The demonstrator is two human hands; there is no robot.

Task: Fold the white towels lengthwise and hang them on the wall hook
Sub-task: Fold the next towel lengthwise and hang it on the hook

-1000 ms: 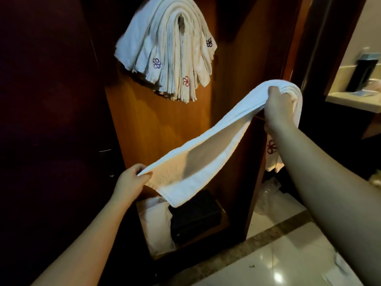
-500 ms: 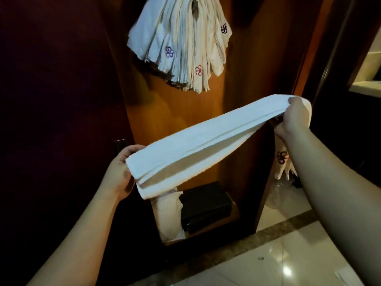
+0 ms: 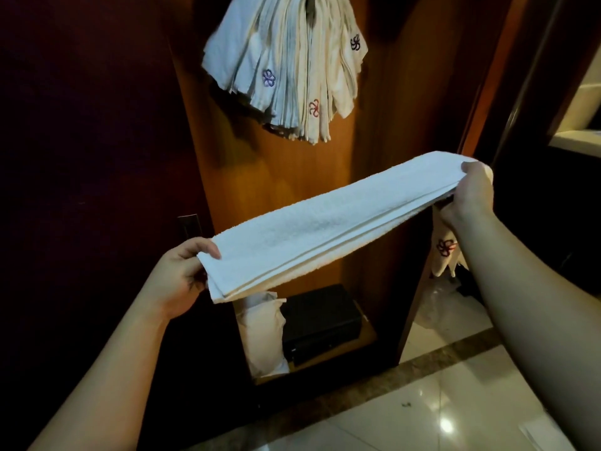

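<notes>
A white towel (image 3: pixel 328 222) is folded into a long narrow strip and stretched between my two hands in front of a wooden wardrobe panel. My left hand (image 3: pixel 182 271) pinches its lower left end, thumb on top. My right hand (image 3: pixel 468 196) grips its upper right end, and a short embroidered tail (image 3: pixel 444 252) hangs below that hand. Above, several folded white towels (image 3: pixel 292 66) with flower embroidery hang in a bunch from a wall hook (image 3: pixel 310 11), which is mostly hidden by them.
The wooden panel (image 3: pixel 325 164) stands behind the towel. On the wardrobe's low shelf sit a black safe (image 3: pixel 320 323) and a white bag (image 3: pixel 263 333). A dark door (image 3: pixel 91 157) is on the left. Glossy tiled floor (image 3: pixel 422 418) lies at lower right.
The loosely sagging towel has been pulled flat into a neat narrow strip. My right hand has dropped lower and my left hand has shifted left. The view has moved closer to the wardrobe.
</notes>
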